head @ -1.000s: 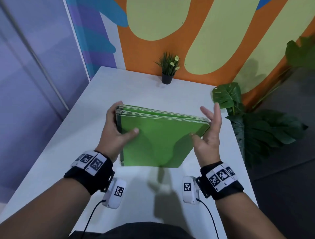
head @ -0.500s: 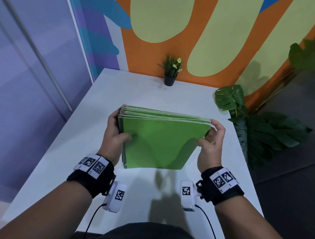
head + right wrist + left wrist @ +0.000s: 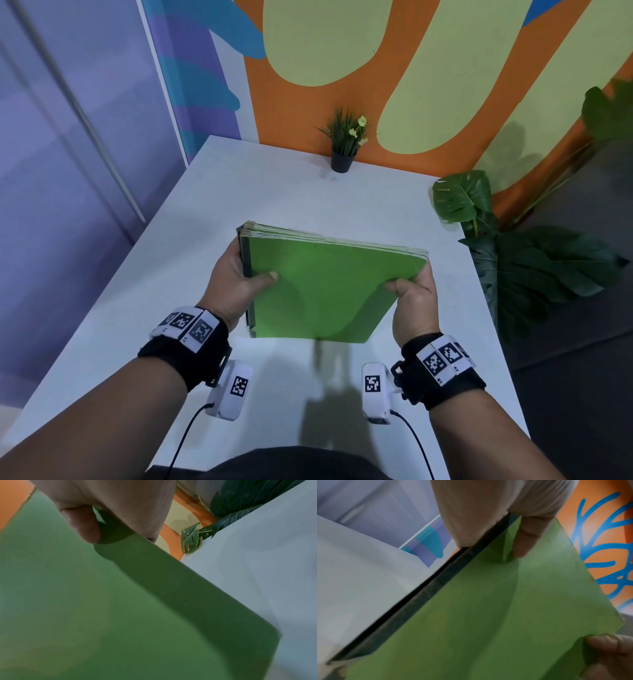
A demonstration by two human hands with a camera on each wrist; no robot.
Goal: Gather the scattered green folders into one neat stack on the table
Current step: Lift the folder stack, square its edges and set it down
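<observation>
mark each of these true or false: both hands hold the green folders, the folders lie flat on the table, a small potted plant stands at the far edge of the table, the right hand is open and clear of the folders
1. Both hands hold the green folders: true. The left hand grips one side and the right hand the other.
2. The folders lie flat on the table: false. They are held tilted up in the hands.
3. A small potted plant stands at the table's far edge: true.
4. The right hand is open and clear: false. It pinches the folders' edge.
</observation>
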